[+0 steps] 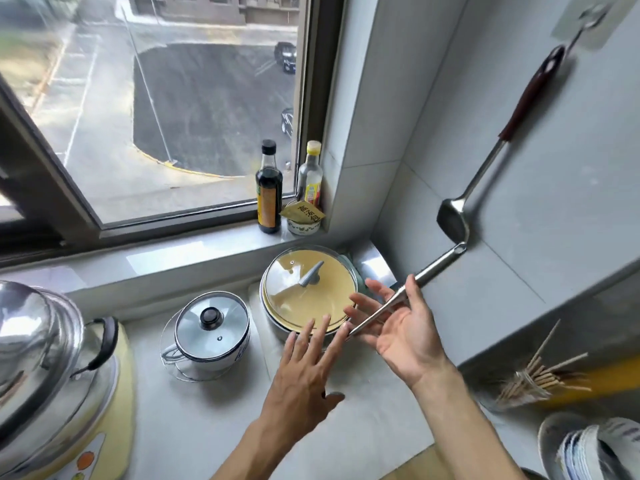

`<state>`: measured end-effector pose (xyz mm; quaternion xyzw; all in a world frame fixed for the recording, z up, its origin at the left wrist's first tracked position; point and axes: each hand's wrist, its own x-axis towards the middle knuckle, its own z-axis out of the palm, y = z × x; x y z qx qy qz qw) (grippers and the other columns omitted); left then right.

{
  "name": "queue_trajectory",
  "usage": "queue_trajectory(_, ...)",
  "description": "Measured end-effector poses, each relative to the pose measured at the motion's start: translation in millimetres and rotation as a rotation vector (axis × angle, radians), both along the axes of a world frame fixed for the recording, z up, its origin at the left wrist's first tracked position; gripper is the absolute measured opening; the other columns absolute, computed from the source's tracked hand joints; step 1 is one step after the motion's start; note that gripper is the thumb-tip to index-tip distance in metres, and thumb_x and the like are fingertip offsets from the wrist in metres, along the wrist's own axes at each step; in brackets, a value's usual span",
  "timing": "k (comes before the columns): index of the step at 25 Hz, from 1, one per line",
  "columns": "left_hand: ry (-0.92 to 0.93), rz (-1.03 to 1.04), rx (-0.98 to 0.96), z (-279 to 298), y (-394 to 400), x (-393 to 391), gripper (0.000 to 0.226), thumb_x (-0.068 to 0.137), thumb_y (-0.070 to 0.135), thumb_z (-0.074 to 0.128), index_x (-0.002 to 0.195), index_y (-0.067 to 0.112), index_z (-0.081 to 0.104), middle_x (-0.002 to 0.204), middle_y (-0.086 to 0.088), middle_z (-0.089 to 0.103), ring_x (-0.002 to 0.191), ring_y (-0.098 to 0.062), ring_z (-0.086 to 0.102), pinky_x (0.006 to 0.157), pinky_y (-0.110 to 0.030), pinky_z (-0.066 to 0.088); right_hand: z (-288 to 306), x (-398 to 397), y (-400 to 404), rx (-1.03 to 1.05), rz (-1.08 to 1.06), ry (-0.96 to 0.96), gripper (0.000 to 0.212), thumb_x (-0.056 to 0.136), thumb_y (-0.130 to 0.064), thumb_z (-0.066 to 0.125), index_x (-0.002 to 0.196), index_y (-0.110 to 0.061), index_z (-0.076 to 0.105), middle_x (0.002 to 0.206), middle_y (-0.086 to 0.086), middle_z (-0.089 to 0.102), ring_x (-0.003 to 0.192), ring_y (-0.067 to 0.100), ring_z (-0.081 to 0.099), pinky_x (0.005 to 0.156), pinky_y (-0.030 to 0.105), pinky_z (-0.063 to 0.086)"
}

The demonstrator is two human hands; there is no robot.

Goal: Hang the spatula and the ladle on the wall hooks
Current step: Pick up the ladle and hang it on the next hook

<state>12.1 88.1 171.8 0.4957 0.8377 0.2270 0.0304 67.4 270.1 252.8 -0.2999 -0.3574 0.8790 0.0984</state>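
One utensil with a dark red handle (530,95), ladle or spatula by its bowl end (452,220), already hangs from a wall hook (588,20), so it stays off the counter (214,410); the second, a steel handle (408,292), lies across the right hand (403,327), palm up, fingers loose, hole end toward the wall for hooking; its head is hidden; left hand (304,368) is spread flat, empty, over the yellow lidded pot (308,289).

The dark-handled ladle (512,133) hangs on a wall hook (588,19), above the right hand (398,327); a steel-handled utensil (408,289) lies slanted across its palm.
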Motion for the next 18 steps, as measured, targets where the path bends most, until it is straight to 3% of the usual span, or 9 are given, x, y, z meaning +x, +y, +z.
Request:
queue_trajectory(4,-0.069,-0.053,0.230,59.0,57.1,-13.7,0.122,0.068,0.043,0.081,0.151,0.039,-0.009,0.164,-0.003,0.006,0.150,-0.024,0.003,0.118,-0.050,0.023,97.7,-4.8,33.2,0.287,0.001,0.023,0.071,0.076,-0.068,0.050,0.117,-0.012,0.063,0.105,0.018,0.075,0.100,0.039,0.067,0.089,0.054,0.051)
queue_trajectory(8,-0.118,-0.095,0.385,97.2,110.4,-2.3,0.121,0.069,0.046,0.081,0.152,0.037,-0.007,0.163,-0.003,0.011,0.149,-0.022,0.006,0.119,-0.047,0.023,161.4,5.0,63.6,0.484,-0.021,-0.024,0.064,0.085,-0.067,0.043,0.115,-0.013,0.062,0.107,0.016,0.075,0.099,0.037,0.069,0.087,0.053,0.052)
queue_trajectory(15,-0.147,-0.082,0.430,123.3,166.4,29.2,0.119,0.074,0.058,0.074,0.145,0.047,-0.022,0.163,0.009,-0.004,0.149,-0.018,-0.003,0.121,-0.043,0.010,199.4,26.7,107.0,0.572,-0.029,-0.074,0.067,0.088,-0.068,0.040,0.119,-0.012,0.060,0.109,0.016,0.075,0.100,0.037,0.070,0.081,0.053,0.056)
queue_trajectory(18,-0.134,-0.079,0.401,122.3,178.7,35.7,0.119,0.075,0.057,0.073,0.145,0.047,-0.022,0.163,0.008,-0.004,0.149,-0.019,-0.002,0.122,-0.044,0.012,198.3,29.6,120.3,0.553,-0.060,-0.104,0.067,0.088,-0.068,0.040,0.117,-0.011,0.059,0.106,0.017,0.075,0.095,0.037,0.071,0.083,0.056,0.056)
